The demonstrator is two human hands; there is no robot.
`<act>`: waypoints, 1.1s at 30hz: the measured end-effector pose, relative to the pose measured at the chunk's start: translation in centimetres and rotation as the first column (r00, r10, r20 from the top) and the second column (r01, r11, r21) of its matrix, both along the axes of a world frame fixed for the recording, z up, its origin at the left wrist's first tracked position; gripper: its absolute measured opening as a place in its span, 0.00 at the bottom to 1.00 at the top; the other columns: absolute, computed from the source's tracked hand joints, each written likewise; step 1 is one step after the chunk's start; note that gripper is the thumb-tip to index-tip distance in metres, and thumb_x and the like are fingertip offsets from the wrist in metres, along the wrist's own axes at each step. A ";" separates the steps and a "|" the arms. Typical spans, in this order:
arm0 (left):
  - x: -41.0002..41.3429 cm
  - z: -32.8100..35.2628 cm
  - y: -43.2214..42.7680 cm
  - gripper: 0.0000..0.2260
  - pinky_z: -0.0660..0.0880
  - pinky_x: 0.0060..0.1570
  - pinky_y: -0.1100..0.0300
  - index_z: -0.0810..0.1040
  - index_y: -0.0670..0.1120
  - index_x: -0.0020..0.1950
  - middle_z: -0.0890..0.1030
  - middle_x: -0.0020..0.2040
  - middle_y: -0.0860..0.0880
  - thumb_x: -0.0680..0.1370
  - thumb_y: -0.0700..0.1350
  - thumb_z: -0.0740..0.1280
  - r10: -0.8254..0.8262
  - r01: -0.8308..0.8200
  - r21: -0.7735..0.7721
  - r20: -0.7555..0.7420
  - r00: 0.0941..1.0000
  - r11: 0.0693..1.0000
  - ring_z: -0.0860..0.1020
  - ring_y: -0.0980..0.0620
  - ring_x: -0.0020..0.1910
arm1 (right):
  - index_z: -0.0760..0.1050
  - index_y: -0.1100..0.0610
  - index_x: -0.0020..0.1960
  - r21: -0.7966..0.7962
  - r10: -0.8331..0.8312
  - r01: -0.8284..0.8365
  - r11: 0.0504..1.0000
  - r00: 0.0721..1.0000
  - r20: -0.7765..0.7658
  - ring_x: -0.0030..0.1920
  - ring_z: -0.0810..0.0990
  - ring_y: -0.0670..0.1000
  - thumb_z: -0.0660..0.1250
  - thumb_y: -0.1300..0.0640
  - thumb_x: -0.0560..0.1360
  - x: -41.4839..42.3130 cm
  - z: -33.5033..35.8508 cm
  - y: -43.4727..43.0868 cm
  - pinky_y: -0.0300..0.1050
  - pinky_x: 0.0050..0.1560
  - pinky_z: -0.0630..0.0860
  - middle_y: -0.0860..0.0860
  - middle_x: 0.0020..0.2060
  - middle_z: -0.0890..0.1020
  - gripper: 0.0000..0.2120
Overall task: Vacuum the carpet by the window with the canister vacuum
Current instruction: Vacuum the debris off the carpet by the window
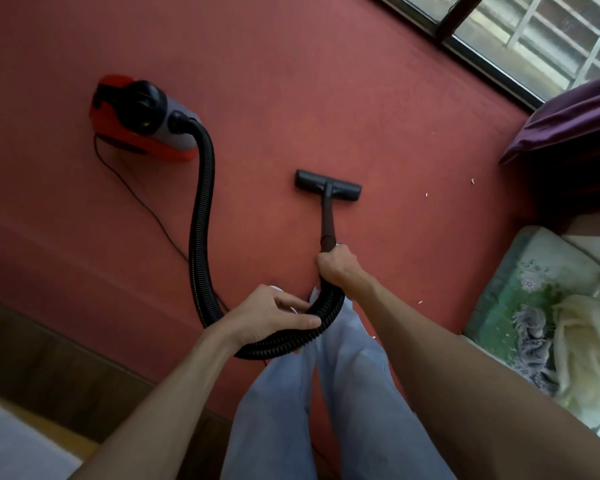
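Canister vacuum (142,119) sits on the red carpet (326,98), its ribbed hose (201,220) looping from it toward the person. Right of the vacuum, the floor head (328,186) lies flat on the carpet, nearer the window (533,39). The right hand (336,266) has its grip closed round the wand (327,223); the left hand (267,315) has its grip curled round the hose.

Both bare arms reach forward and down. The right hand (338,268) grips the hose (201,216) at its far end; the left hand (270,315) curls round its near loop
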State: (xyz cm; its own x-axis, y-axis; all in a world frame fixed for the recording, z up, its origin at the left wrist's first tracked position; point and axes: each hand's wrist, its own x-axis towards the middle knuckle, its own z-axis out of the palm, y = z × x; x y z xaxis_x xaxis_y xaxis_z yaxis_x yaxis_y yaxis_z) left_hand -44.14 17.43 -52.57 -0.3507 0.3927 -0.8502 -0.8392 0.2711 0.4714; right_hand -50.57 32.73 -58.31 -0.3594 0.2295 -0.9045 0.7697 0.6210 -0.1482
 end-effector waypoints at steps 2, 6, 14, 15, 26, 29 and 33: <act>-0.3 0.0 -0.6 0.09 0.80 0.46 0.62 0.87 0.47 0.51 0.87 0.46 0.42 0.71 0.46 0.78 -0.036 0.036 0.000 0.024 0.999 0.999 0.85 0.42 0.50 | 0.69 0.61 0.44 -0.041 -0.034 0.035 0.999 0.999 0.012 0.51 0.80 0.61 0.58 0.62 0.72 0.4 -0.2 -0.4 0.53 0.56 0.78 0.59 0.44 0.79 0.03; -0.4 0.6 -2.3 0.12 0.80 0.57 0.54 0.87 0.46 0.51 0.86 0.50 0.42 0.70 0.47 0.79 -0.225 0.216 0.076 0.144 0.964 0.973 0.84 0.41 0.53 | 0.71 0.60 0.40 -0.108 -0.039 0.053 0.993 0.992 0.124 0.47 0.83 0.61 0.58 0.57 0.68 3.4 0.2 -1.0 0.59 0.54 0.80 0.61 0.42 0.82 0.07; -0.3 0.9 -2.9 0.15 0.80 0.58 0.46 0.85 0.44 0.55 0.86 0.51 0.40 0.71 0.49 0.78 -0.306 0.287 0.123 0.188 0.933 0.950 0.84 0.38 0.51 | 0.77 0.66 0.58 -0.055 -0.080 0.090 0.994 0.984 0.160 0.56 0.81 0.61 0.58 0.59 0.75 4.0 1.9 -2.0 0.52 0.59 0.78 0.61 0.52 0.82 0.17; -0.4 0.7 -2.8 0.15 0.80 0.57 0.49 0.85 0.45 0.55 0.86 0.51 0.41 0.72 0.50 0.77 -0.287 0.274 0.100 0.164 0.944 0.957 0.84 0.39 0.53 | 0.78 0.65 0.54 -0.059 -0.136 0.146 0.988 0.980 0.146 0.52 0.82 0.62 0.58 0.57 0.71 3.7 1.5 -1.8 0.55 0.56 0.80 0.61 0.48 0.83 0.18; -4.6 -2.6 2.5 0.15 0.82 0.48 0.50 0.84 0.50 0.58 0.86 0.46 0.48 0.72 0.44 0.77 0.046 -0.044 0.019 -0.173 0.984 0.999 0.84 0.51 0.41 | 0.75 0.48 0.48 0.024 -0.470 0.484 0.875 0.859 -0.204 0.44 0.84 0.63 0.63 0.51 0.64 -4.1 -6.7 5.3 0.59 0.49 0.82 0.58 0.44 0.83 0.13; -5.5 -3.7 4.7 0.19 0.82 0.51 0.46 0.82 0.53 0.62 0.86 0.48 0.46 0.71 0.47 0.77 0.031 -0.030 0.010 -0.189 0.982 1.000 0.85 0.47 0.45 | 0.75 0.50 0.45 0.045 -0.442 0.463 0.885 0.867 -0.232 0.43 0.84 0.63 0.64 0.51 0.66 -5.5 -4.7 6.9 0.56 0.48 0.82 0.58 0.41 0.83 0.09; -5.9 -4.6 7.5 0.23 0.82 0.47 0.54 0.79 0.62 0.64 0.85 0.44 0.45 0.72 0.45 0.77 0.053 -0.042 0.086 -0.129 0.990 0.995 0.83 0.50 0.38 | 0.77 0.58 0.49 0.026 -0.365 0.377 0.926 0.911 -0.193 0.25 0.80 0.54 0.65 0.59 0.74 -6.3 -3.3 8.6 0.40 0.27 0.76 0.58 0.31 0.80 0.05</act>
State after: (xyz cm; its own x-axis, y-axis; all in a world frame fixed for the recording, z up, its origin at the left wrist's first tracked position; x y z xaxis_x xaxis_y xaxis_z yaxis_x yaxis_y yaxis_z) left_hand -50.03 24.96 -57.20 -0.4764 0.4400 -0.7612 -0.7800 0.1882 0.5969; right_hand -56.90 41.34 -61.62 -0.3935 0.4310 -0.8121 0.9100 0.3080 -0.2775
